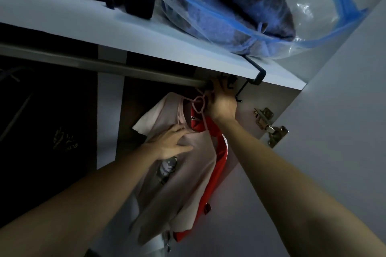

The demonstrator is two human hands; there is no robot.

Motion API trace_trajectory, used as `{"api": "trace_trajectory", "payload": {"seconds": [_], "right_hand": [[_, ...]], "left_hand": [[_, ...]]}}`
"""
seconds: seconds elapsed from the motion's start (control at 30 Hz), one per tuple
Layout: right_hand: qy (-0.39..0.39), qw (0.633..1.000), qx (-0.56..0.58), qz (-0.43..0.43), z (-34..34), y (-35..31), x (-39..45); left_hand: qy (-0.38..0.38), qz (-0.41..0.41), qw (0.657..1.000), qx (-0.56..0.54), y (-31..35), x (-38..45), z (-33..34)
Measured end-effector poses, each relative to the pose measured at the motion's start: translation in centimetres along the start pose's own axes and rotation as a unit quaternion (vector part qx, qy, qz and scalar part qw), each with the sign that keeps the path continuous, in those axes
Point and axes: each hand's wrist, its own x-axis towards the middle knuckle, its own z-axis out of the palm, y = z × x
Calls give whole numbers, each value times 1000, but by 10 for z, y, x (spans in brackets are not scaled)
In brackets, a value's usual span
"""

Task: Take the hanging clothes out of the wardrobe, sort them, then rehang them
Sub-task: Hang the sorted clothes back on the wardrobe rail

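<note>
A pale pink T-shirt (183, 183) with a grey print hangs on a pink hanger (199, 104) under the grey wardrobe rail (104, 64). Behind it hangs a red garment (221, 162). My right hand (221, 104) reaches up to the right end of the rail, its fingers curled round the hanger hooks there. My left hand (169, 142) rests flat on the chest of the pink T-shirt, fingers spread. The hook tops are hidden by my right hand.
A white shelf (83, 27) runs above the rail, carrying a clear blue-edged storage bag (240, 12) of clothes and a dark item (133, 0). A dark garment (41, 131) hangs at left. The white door (334, 131) with a metal hinge (269, 125) stands at right.
</note>
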Motion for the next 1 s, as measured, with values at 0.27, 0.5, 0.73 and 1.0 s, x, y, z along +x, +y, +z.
{"api": "trace_trajectory", "payload": {"seconds": [0.27,0.5,0.73,1.0], "right_hand": [[-36,998,40,17,-30,-14,-20],[-62,994,86,29,-57,-26,-71],[-137,976,169,-11,-103,-56,-140],[-135,980,138,-37,-168,-81,-230]], "left_hand": [[28,-57,998,12,24,-3,-3],[107,-130,983,79,51,-75,-23],[170,-183,962,111,87,-184,-34],[181,-121,964,154,120,-258,-42]]}}
